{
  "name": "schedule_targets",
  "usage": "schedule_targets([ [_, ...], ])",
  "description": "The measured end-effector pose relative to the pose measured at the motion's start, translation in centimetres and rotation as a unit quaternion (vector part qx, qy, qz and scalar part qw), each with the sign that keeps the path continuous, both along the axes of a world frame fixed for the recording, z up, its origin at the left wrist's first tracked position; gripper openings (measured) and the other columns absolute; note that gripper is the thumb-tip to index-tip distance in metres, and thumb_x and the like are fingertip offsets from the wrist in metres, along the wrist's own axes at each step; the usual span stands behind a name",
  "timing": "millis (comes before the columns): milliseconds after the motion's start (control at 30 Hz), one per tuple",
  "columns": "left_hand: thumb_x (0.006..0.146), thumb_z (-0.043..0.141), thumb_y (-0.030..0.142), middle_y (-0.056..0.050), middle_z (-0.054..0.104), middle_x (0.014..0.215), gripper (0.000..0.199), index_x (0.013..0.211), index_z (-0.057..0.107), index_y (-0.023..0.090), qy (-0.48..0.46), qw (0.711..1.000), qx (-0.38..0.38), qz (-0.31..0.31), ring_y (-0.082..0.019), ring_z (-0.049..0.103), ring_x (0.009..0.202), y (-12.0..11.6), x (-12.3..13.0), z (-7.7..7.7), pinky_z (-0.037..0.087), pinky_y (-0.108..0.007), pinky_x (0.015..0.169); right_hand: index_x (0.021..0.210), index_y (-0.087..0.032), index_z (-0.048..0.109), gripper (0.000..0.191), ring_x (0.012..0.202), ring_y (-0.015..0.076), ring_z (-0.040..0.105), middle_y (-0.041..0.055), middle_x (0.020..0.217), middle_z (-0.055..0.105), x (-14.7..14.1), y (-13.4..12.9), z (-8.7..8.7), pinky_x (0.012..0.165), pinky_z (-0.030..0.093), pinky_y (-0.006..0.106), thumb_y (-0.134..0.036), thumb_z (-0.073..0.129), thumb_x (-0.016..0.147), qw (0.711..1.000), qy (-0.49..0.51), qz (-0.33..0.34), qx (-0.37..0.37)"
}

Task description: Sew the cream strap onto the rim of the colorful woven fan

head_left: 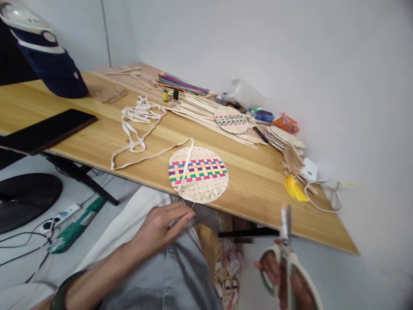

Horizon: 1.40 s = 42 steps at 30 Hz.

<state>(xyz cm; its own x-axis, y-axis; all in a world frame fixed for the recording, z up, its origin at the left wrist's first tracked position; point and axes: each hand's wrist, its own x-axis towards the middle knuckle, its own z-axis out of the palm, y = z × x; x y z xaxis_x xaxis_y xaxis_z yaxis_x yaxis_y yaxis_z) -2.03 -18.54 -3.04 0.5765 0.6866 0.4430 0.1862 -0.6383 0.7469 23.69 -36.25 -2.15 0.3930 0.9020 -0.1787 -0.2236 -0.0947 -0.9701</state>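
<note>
The woven disc, a round mat of pale strips with a band of pink, blue, green and yellow weave across its middle, lies flat at the near edge of the desk, its rim slightly overhanging toward the person. A cream cloth tape crosses the disc from its far edge down to the near rim and trails back over the desk in loose loops, so the free end hangs within easy reach of the lap.

Just below that rim the left hand rests against a grey shirt, fingers drawn together in a pinch; it seems to grip a thin strand or the tape's end coming off the disc, though the blur there makes the exact hold hard to tell. The right hand is low at the bottom edge, closed through the loops of a pair of scissors with pale handles, blades pointing up and pressed together, held clear of the desk and apart from the disc.

Farther back, a second, smaller woven disc sits on a fan of loose pale strips, with a bundle of coloured strips behind it. To the right is a stack of plain discs, a yellow tassel and a small white box with its cord. On the left lie a dark tablet and a navy cap.
</note>
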Motion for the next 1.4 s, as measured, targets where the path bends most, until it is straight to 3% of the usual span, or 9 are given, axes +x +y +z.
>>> schedule_targets([
  [67,0.092,0.052,0.017,-0.005,0.072,0.084,0.017,0.092,0.069,0.017,-0.009,1.0,0.0,0.006,-0.013,0.067,0.075,-0.1,0.0,0.1,0.052,-0.017,0.062,0.111,-0.029,0.062,0.05,0.062,0.0174,0.052,0.0014,0.07,0.053,-1.4,1.2,-0.6,0.068,0.052,0.037,-0.06,0.066,0.073,0.991,0.031,0.131,0.0],
  [167,0.092,0.052,0.015,-0.005,0.072,0.085,0.017,0.092,0.069,0.016,-0.018,1.0,-0.005,0.0,-0.013,0.067,0.076,-0.3,-0.2,0.0,0.052,-0.017,0.065,0.117,-0.028,0.059,0.054,0.073,0.0199,0.055,0.005,0.084,0.059,-2.1,3.0,-1.3,0.071,0.05,0.037,-0.061,0.066,0.074,0.964,0.053,0.254,-0.062],
  [400,0.091,0.054,0.012,-0.005,0.071,0.087,0.016,0.095,0.069,0.016,-0.017,0.999,-0.026,-0.014,-0.013,0.067,0.079,-0.6,-0.8,-0.1,0.051,-0.019,0.069,0.108,-0.021,0.057,0.07,0.06,0.0119,0.046,-0.0004,0.075,0.053,-2.6,6.0,-3.1,0.059,0.046,0.027,-0.071,0.071,0.061,0.9,0.123,0.4,-0.12],
  [700,0.09,0.054,0.011,-0.005,0.072,0.087,0.017,0.097,0.068,0.016,-0.014,1.0,-0.016,-0.022,-0.014,0.067,0.078,-1.2,-1.0,0.1,0.052,-0.02,0.07,0.11,-0.021,0.055,0.072,0.058,0.0129,0.047,-0.0013,0.072,0.053,-4.7,8.4,-2.5,0.055,0.047,0.028,-0.072,0.069,0.061,0.905,0.14,0.392,-0.09],
  [867,0.09,0.054,0.009,-0.004,0.071,0.087,0.018,0.097,0.068,0.016,-0.016,0.999,-0.026,-0.023,-0.012,0.066,0.078,-1.1,-1.0,0.0,0.051,-0.019,0.071,0.109,-0.024,0.055,0.071,0.055,0.0136,0.044,-0.0025,0.067,0.05,-5.6,8.7,-3.4,0.049,0.044,0.028,-0.077,0.063,0.062,0.907,0.159,0.383,-0.069],
  [1033,0.089,0.055,0.009,-0.005,0.071,0.087,0.016,0.097,0.068,0.015,-0.015,1.0,-0.023,-0.007,-0.013,0.066,0.078,-1.1,-1.0,-0.3,0.05,-0.019,0.071,0.11,-0.022,0.054,0.063,0.055,0.0128,0.044,-0.0019,0.069,0.05,-5.4,8.7,-3.9,0.047,0.04,0.025,-0.071,0.061,0.07,0.899,0.18,0.393,-0.065],
  [1400,0.09,0.054,0.009,-0.004,0.071,0.086,0.017,0.097,0.068,0.016,-0.015,0.999,-0.031,-0.021,-0.012,0.066,0.078,-1.3,-1.1,-0.1,0.049,-0.018,0.071,0.107,-0.02,0.059,0.064,0.051,0.0118,0.044,-0.002,0.064,0.052,-5.3,9.3,-5.6,0.038,0.034,0.021,-0.069,0.065,0.067,0.898,0.221,0.378,-0.037],
])
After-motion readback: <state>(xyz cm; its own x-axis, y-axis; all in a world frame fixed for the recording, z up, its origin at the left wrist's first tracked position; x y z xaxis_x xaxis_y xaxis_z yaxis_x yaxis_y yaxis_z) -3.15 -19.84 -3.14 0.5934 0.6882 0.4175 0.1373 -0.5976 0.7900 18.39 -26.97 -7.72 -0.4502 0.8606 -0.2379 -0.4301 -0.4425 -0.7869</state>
